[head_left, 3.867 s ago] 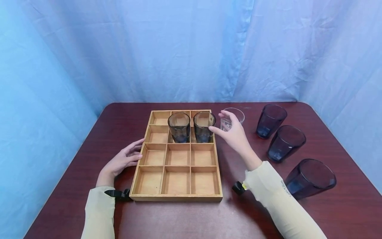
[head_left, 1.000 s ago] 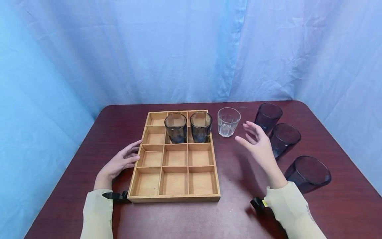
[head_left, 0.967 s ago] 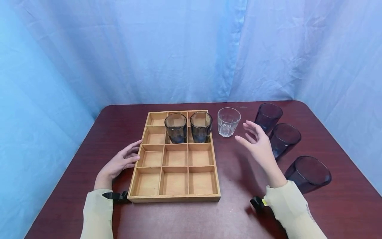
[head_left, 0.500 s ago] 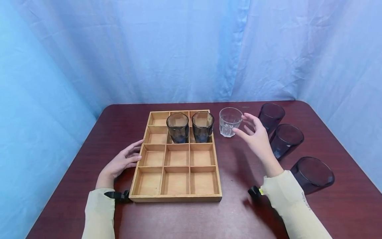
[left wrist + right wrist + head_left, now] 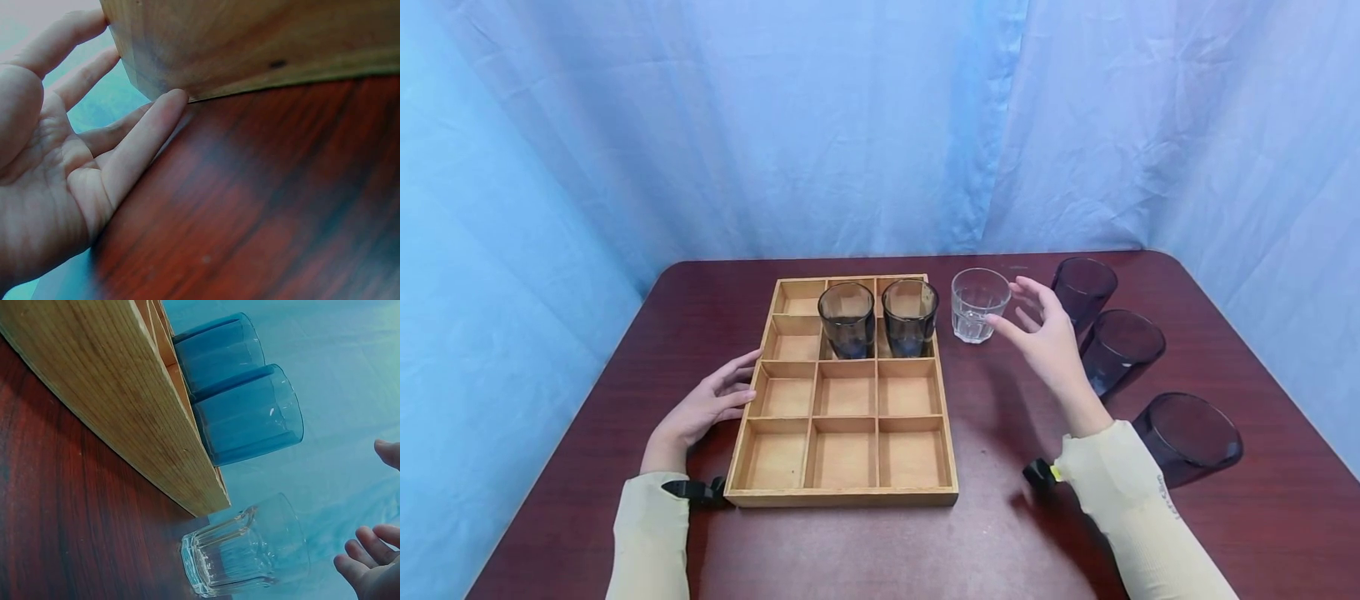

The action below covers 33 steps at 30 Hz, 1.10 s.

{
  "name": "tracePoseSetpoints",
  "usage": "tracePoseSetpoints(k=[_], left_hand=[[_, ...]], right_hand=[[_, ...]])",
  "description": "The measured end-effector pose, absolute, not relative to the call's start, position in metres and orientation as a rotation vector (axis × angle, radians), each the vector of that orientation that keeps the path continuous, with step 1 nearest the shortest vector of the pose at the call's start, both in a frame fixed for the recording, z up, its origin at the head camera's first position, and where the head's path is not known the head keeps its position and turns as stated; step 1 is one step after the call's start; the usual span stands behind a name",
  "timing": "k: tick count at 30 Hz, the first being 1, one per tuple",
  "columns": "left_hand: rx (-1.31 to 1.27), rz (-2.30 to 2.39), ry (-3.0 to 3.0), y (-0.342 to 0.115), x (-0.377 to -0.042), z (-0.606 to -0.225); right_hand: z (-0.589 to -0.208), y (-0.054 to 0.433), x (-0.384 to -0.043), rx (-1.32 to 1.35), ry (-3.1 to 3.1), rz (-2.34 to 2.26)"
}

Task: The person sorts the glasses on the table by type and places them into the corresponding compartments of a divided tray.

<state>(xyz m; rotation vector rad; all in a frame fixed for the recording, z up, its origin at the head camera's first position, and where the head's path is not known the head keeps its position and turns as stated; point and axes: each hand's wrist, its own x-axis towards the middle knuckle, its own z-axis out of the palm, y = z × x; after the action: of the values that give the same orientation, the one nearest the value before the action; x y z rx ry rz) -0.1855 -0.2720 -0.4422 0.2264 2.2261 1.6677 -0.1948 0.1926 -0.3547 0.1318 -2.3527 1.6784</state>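
Observation:
A shallow wooden divided box (image 5: 842, 501) lies on the table. Two dark tinted glasses, a left one (image 5: 848, 325) and a right one (image 5: 910, 321), stand upright in its second row from the back. My left hand (image 5: 703, 408) has its fingertips against the box's left side; in the left wrist view the fingers (image 5: 140, 147) are spread and fairly straight. Just right of the box, a clear glass (image 5: 976, 307) stands upright on the table. My right hand (image 5: 1043, 337) hovers at its right side, thumb and fingers apart with nothing held. The right wrist view shows a gap between those fingertips and the clear glass (image 5: 240, 556).
Dark glasses line the table's right side: a back one (image 5: 1084, 287), a middle one (image 5: 1122, 346) and a front one (image 5: 1187, 437), partly hidden by my right arm. A light blue curtain (image 5: 850, 125) hangs behind the dark red table (image 5: 850, 558).
My right hand has left the area by the right tinted glass in the box, moved right, then come back slightly left towards the clear glass. My left hand stays against the box.

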Motion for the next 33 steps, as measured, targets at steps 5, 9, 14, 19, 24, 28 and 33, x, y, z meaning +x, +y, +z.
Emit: tracePoseSetpoints(k=[5,9,14,19,24,28,33], left_hand=[[0.230,1.674,2.222,-0.273,-0.185,-0.442],[0.231,1.670,2.223,-0.272,-0.185,-0.442],[0.222,1.664,2.229,-0.271,-0.185,-0.442],[0.217,1.665,2.228,-0.271,-0.185,-0.441],[0.229,1.666,2.228,-0.272,-0.185,-0.442],[0.242,1.669,2.227,-0.272,-0.185,-0.442],[0.239,1.669,2.227,-0.272,-0.185,-0.443]], right_hand=[[-0.358,0.192,-0.199,0.121,-2.349,1.663],[-0.364,0.192,-0.205,0.107,-2.345,1.653],[-0.369,0.192,-0.212,0.083,-2.347,1.622],[-0.371,0.192,-0.218,0.049,-2.351,1.591],[-0.375,0.193,-0.223,0.031,-2.338,1.598],[-0.378,0.194,-0.228,0.022,-2.339,1.592],[-0.382,0.196,-0.235,0.004,-2.366,1.575]])
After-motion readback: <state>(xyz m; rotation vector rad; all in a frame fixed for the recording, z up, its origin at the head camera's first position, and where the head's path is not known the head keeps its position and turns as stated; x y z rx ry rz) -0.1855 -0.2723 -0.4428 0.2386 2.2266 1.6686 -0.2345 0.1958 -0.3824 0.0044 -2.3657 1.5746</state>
